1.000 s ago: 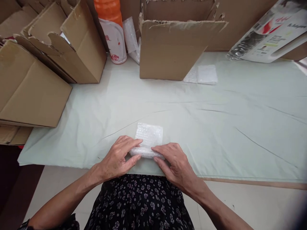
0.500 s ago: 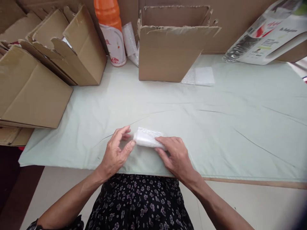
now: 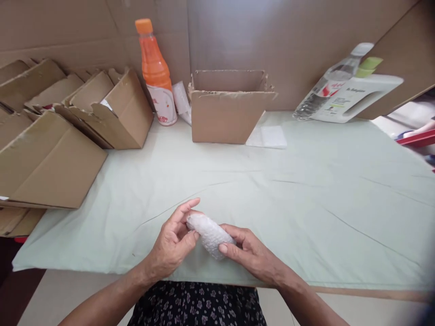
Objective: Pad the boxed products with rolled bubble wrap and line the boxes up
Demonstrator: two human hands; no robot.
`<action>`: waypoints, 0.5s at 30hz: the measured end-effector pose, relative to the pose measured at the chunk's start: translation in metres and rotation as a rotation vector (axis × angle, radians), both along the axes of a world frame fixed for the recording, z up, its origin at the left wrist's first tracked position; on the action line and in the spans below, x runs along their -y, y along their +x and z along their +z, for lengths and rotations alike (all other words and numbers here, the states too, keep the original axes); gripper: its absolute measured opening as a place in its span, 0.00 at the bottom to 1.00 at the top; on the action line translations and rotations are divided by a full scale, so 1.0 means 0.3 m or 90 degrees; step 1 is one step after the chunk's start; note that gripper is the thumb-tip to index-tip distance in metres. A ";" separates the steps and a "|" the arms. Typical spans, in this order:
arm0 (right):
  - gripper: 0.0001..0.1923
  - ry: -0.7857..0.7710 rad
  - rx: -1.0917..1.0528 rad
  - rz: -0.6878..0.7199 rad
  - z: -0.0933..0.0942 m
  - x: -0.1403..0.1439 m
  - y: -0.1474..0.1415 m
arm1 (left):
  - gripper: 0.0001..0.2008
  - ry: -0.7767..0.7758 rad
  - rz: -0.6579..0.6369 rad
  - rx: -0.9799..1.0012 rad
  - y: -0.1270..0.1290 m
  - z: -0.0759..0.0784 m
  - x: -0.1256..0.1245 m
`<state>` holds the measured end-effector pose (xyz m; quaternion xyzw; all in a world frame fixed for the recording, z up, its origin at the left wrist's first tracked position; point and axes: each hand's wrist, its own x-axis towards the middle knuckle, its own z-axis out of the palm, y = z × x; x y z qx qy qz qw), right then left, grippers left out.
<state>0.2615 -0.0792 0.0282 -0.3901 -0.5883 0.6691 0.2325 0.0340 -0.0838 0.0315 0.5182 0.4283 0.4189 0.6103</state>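
A bubble-wrap bundle (image 3: 209, 233), white and rolled into a rounded shape, is held between both hands near the front edge of the table. My left hand (image 3: 175, 237) has its thumb and some fingers on the bundle's left end, while its index finger stretches out above. Around the right end my right hand (image 3: 249, 251) is closed, thumb on the near side and fingers behind. Whatever may be inside the wrap is hidden. Pale green cloth (image 3: 163, 190) covers the table beneath.
Open cardboard boxes (image 3: 54, 158) crowd the left side. An orange drink bottle (image 3: 158, 77) and another open box (image 3: 226, 115) stand at the back, with a flat bubble-wrap piece (image 3: 272, 136) beside it. A clear bottle (image 3: 326, 88) and a white jug (image 3: 360, 97) are back right.
The bundle has turned from lying nearly level to slanting, its left end up, and its rounded side now shows. The right thumb has moved onto it. The camera view has tilted upward.
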 end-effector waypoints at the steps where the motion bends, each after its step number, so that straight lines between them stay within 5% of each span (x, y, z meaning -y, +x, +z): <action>1: 0.21 -0.003 -0.003 -0.016 0.002 -0.011 0.009 | 0.27 0.043 -0.017 -0.024 -0.001 0.005 -0.025; 5: 0.19 0.055 0.041 -0.149 -0.009 -0.043 0.058 | 0.30 0.327 0.057 -0.220 -0.005 0.059 -0.222; 9: 0.16 0.110 0.069 -0.224 -0.036 -0.048 0.107 | 0.24 0.644 0.175 -0.451 0.044 0.186 -0.551; 12: 0.14 0.163 0.066 -0.240 -0.053 -0.042 0.122 | 0.28 0.716 0.175 -0.562 0.115 0.275 -0.800; 15: 0.12 0.210 0.053 -0.251 -0.055 -0.041 0.126 | 0.21 0.686 0.136 -0.644 0.182 0.309 -0.956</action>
